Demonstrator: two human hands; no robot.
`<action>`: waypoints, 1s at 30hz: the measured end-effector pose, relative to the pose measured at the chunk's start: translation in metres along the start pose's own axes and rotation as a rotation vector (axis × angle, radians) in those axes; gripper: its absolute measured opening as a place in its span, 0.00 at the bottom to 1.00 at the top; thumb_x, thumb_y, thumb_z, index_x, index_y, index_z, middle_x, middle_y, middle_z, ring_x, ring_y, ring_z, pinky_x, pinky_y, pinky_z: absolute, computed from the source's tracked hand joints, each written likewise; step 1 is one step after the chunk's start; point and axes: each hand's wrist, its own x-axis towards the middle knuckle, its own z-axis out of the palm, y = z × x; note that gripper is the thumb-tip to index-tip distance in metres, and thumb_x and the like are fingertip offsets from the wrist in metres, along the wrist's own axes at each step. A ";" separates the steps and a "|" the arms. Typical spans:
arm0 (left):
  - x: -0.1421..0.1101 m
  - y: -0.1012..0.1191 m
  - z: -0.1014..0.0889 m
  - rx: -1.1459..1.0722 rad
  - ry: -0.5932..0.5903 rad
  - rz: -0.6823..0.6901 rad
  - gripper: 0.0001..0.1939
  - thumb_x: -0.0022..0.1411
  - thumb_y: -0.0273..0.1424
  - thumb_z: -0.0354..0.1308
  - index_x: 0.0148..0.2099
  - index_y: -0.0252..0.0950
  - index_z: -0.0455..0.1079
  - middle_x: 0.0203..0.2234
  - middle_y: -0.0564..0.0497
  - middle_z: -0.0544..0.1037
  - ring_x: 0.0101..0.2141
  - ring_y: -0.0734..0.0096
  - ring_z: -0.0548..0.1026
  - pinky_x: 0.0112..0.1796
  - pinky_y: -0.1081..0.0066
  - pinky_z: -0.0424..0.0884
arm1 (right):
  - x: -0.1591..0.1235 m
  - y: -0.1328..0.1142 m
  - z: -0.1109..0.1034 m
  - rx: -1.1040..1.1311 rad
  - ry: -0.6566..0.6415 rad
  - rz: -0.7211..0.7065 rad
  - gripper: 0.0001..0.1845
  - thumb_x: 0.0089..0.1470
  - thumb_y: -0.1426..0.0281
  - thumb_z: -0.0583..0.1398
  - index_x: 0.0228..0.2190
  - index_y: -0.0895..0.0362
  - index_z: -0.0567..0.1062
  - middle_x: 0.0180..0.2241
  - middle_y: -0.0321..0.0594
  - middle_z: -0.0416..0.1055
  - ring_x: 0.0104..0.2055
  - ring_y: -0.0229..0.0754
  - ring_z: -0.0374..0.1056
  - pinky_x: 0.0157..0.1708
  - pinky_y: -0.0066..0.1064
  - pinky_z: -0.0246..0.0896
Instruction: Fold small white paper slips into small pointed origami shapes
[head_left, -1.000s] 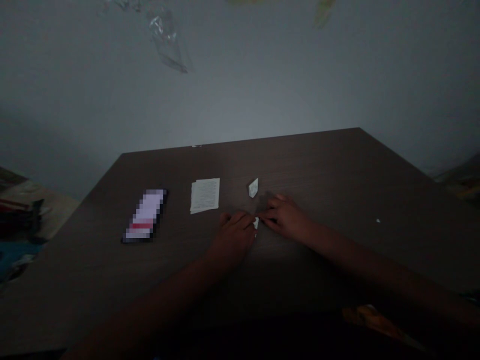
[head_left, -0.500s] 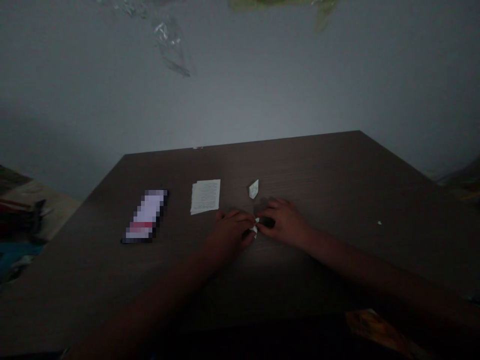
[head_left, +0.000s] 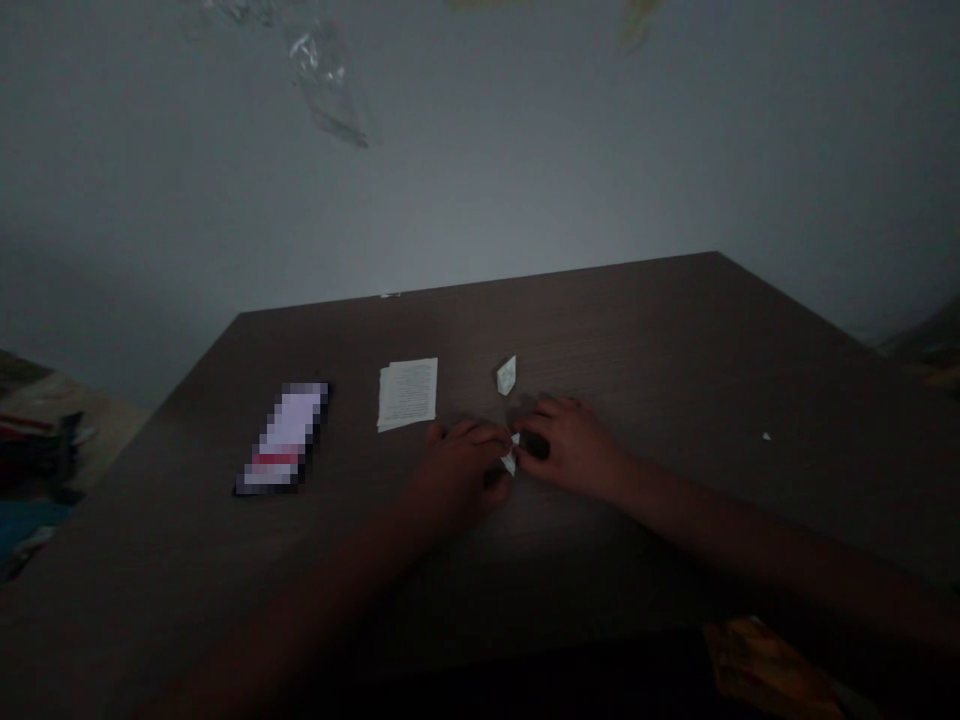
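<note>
My left hand [head_left: 459,468] and my right hand [head_left: 568,445] meet at the middle of a dark wooden table [head_left: 675,340]. Both pinch a small white folded paper piece [head_left: 511,456] between their fingertips, low over the tabletop. Most of that piece is hidden by my fingers. A second small folded white paper [head_left: 507,375] lies just beyond my hands. A flat white printed sheet [head_left: 407,393] lies to the left of it, close to my left hand.
A phone [head_left: 281,452] with a lit screen lies on the table's left part. A tiny white scrap [head_left: 766,436] sits far right. A grey wall [head_left: 525,150] rises behind the table. Clutter lies on the floor at left [head_left: 37,450].
My fingers have shifted slightly on the small paper piece between them. The view has drifted a little; nothing else on the table moved.
</note>
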 end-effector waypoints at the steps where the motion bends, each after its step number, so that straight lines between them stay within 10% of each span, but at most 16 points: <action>1: 0.000 0.001 -0.001 0.001 -0.007 0.000 0.13 0.69 0.26 0.68 0.54 0.41 0.83 0.60 0.47 0.86 0.62 0.47 0.79 0.61 0.44 0.70 | 0.000 -0.002 -0.001 -0.010 -0.010 0.001 0.14 0.67 0.57 0.71 0.49 0.51 0.87 0.45 0.48 0.81 0.52 0.59 0.74 0.52 0.48 0.63; 30: -0.005 0.007 -0.006 0.017 -0.077 -0.017 0.17 0.66 0.26 0.67 0.56 0.41 0.80 0.62 0.45 0.83 0.64 0.43 0.77 0.62 0.42 0.68 | -0.007 -0.016 -0.014 -0.044 -0.121 -0.018 0.30 0.61 0.49 0.72 0.55 0.56 0.81 0.56 0.55 0.78 0.60 0.66 0.72 0.59 0.56 0.61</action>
